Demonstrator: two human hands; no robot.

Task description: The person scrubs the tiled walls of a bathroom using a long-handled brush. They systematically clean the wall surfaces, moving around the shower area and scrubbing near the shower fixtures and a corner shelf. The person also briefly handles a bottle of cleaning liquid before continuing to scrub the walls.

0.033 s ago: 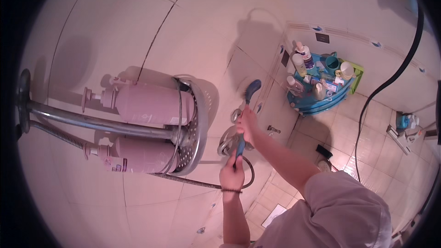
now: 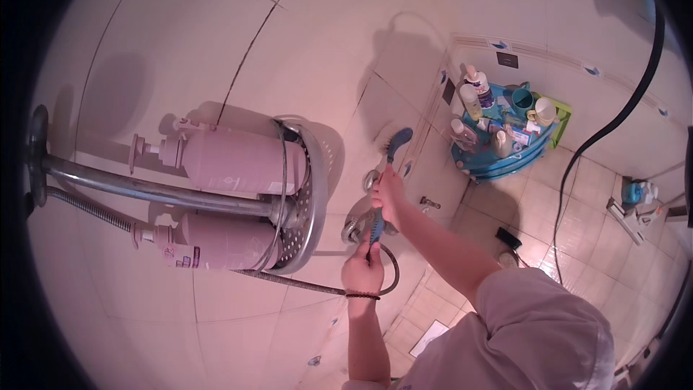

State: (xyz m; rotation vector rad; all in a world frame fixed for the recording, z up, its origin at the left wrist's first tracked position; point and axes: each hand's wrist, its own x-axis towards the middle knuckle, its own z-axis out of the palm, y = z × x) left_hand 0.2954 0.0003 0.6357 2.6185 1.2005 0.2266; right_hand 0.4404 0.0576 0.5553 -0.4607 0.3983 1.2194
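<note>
Both my hands grip a long-handled scrubbing brush [image 2: 398,142] with a blue head, held up beside the tiled wall. My right hand [image 2: 390,195] wraps the handle just below the head. Lower down, my left hand [image 2: 363,273], with a dark beaded bracelet at its wrist, closes around the handle's end. The bristles face the wall tile [image 2: 332,58]; whether they touch it I cannot tell. Behind the handle, a metal shower tap [image 2: 354,231] is partly covered by my hands and the brush.
To the left, a metal shower shelf [image 2: 312,224] bears two pink pump bottles [image 2: 242,160] along a steel pipe [image 2: 151,186]. A metal hose [image 2: 289,282] loops below the tap. A blue corner rack [image 2: 505,165] carries toiletries and cups. A black cable [image 2: 613,126] hangs at right.
The brush head has shifted slightly to the right, and my left hand has moved a little left. Both hands keep their hold on the handle.
</note>
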